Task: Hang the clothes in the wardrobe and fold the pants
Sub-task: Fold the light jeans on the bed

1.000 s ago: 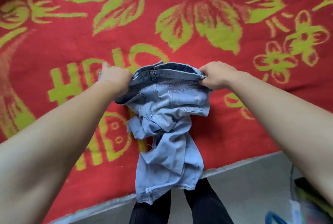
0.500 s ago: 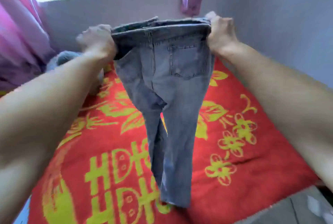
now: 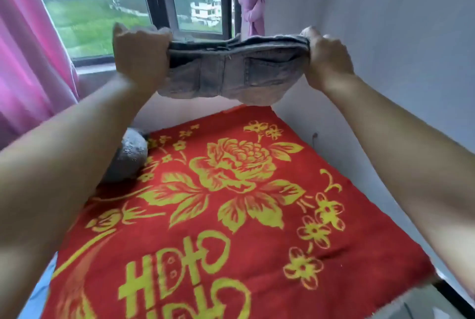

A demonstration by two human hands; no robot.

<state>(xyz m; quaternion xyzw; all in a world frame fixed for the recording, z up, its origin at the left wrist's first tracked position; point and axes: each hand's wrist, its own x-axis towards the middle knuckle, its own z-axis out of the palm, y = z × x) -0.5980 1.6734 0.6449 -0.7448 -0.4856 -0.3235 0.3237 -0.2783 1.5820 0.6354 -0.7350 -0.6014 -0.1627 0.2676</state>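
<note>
From your head camera, the faded blue-grey denim pants (image 3: pixel 231 69) hang in the air before the window (image 3: pixel 159 5), above the red blanket with yellow flowers (image 3: pixel 231 216). Their waistband runs left to right, stretched level, and only the seat shows. Your left hand (image 3: pixel 140 58) and right hand (image 3: pixel 327 58) each grip a waistband end, arms extended, well apart.
</note>
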